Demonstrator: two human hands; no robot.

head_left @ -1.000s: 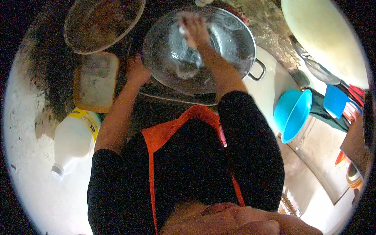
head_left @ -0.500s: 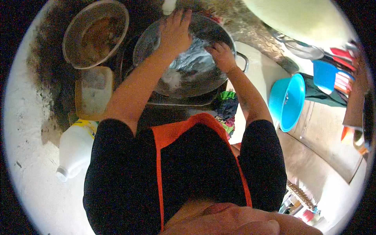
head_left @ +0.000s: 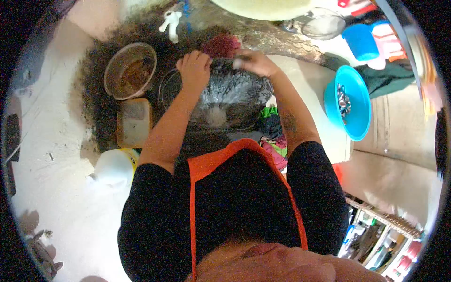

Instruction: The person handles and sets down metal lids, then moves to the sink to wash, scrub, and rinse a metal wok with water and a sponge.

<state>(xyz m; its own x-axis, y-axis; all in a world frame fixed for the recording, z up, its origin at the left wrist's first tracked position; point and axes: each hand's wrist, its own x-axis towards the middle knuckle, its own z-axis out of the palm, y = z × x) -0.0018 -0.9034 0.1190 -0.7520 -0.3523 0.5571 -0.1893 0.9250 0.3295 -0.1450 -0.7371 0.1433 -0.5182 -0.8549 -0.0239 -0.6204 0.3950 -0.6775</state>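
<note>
A wide metal pot (head_left: 218,91) with rippling, glinting water inside sits in front of me. My left hand (head_left: 195,70) is at its far left rim, with the fingers bent over the edge. At the far right rim is my right hand (head_left: 257,63), blurred, its fingers curled inward. A small pale patch shows at its fingertips, too smeared to name. Behind the pot, between the hands, lies a dark red mesh-like bundle (head_left: 221,45). Crumpled green, black and pink cloth (head_left: 274,136) is just right of the pot.
Left of the pot are a stained round basin (head_left: 109,77), a rectangular tub (head_left: 120,127) and a white jug (head_left: 112,168). A white tap (head_left: 172,26) stands behind. To the right are a turquoise bowl (head_left: 359,117) with small items inside and a blue container (head_left: 361,43).
My left hand has gone from stretched fingers to bent ones at the rim. The right hand has moved from inside the pot to its far right rim. My view has shifted.
</note>
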